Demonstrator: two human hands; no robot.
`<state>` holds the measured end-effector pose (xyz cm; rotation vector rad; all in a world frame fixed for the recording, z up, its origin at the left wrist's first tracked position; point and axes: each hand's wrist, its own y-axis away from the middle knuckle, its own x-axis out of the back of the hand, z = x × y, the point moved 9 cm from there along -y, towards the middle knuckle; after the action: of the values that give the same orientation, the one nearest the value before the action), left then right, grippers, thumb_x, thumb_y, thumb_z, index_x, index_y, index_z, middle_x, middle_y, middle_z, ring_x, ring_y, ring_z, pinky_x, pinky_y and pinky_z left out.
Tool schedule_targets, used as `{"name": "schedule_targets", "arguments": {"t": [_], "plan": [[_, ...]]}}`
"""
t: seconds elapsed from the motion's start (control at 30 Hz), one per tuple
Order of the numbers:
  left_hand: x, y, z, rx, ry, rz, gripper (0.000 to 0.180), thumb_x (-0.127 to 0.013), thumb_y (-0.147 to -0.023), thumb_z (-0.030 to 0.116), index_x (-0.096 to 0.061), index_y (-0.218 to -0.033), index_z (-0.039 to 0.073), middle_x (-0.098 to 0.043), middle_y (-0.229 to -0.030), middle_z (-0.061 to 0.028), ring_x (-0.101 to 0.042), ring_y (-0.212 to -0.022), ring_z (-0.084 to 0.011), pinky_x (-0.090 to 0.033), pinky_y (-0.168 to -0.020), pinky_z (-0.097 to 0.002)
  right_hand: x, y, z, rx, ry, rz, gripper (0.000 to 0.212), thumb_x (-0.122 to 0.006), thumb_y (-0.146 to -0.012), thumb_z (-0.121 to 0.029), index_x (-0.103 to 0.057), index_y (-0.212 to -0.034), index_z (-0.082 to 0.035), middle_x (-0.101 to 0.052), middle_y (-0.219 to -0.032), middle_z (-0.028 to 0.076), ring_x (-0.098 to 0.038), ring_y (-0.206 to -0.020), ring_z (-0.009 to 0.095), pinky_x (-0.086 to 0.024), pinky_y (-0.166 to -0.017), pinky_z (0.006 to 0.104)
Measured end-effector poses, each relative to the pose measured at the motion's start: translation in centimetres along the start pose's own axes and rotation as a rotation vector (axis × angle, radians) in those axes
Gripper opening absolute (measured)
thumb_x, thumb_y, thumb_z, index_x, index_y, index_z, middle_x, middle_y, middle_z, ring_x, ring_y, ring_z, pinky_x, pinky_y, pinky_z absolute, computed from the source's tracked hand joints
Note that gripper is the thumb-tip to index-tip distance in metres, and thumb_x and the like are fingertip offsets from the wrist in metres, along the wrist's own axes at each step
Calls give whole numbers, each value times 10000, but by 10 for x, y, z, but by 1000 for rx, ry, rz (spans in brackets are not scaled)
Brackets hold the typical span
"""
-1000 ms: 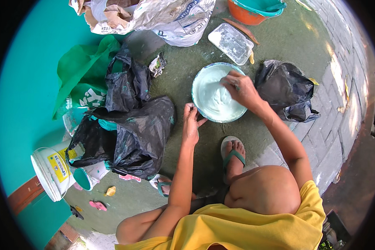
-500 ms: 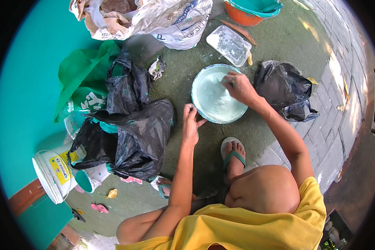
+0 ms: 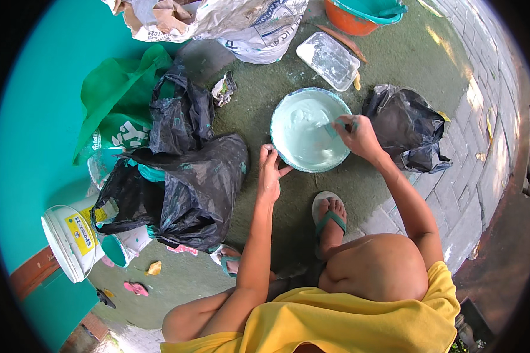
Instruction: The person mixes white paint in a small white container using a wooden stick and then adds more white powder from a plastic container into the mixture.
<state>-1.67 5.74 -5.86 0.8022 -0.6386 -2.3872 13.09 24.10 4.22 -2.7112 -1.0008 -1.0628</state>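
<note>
A round bowl (image 3: 278, 147) of thick, pale mint-green mixture stands on the floor in front of me. My left hand (image 3: 270, 175) grips its near-left rim, fingers at the edge and thumb low against the side. Over the bowl's right side, my right hand (image 3: 359, 138) is closed round a small flat teal tool (image 3: 332, 129), like a scraper. The tool's lower end meets the mixture, and my fingers cover its upper part. Ridges and swirls mark the mixture's surface.
Black plastic bags (image 3: 209, 194) lie at left, another black bag (image 3: 403, 126) right of the bowl. Beyond are a whitish tub (image 3: 328, 60), an orange basin (image 3: 350, 22) and a large white sack (image 3: 259, 35). A white bucket (image 3: 68, 241) lies tipped by the teal wall.
My right hand has moved right, from over the mixture to near the bowl's right rim, and the teal tool now shows. Swirls in the mixture have shifted. My left hand stays on the rim.
</note>
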Motion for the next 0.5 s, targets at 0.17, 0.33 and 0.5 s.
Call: {"name": "schedule_targets", "arguments": {"t": [0.17, 0.33, 0.5], "plan": [[-11, 1, 1, 20, 1, 4, 135, -368, -1019, 217, -434, -1111, 144, -511, -1179, -17, -516, -1105, -143, -516, -860, -422, 7, -2, -1, 225, 82, 116, 111, -640, -810, -61, -666, -853, 38, -599, -734, 240, -614, -648, 359, -482, -614, 382], [0, 1, -3, 5, -1, 14, 157, -372, -1019, 223, -437, -1126, 130, -514, -1155, -25, -521, -1076, -136, -532, -821, -388, -7, 2, -27, 99, -42, 32, 135, -642, -843, -75, -666, -885, 52, -612, -736, 207, -616, -608, 274, -481, -589, 358], [-6, 0, -2, 41, -17, 14, 105, -376, -1009, 206, -431, -1088, 163, -496, -1178, 3, -498, -1143, -154, -482, -906, -461, -24, 0, -3, 125, -47, 13, 107, -646, -828, -62, -665, -861, 38, -620, -785, 224, -623, -656, 343, -475, -594, 390]]}}
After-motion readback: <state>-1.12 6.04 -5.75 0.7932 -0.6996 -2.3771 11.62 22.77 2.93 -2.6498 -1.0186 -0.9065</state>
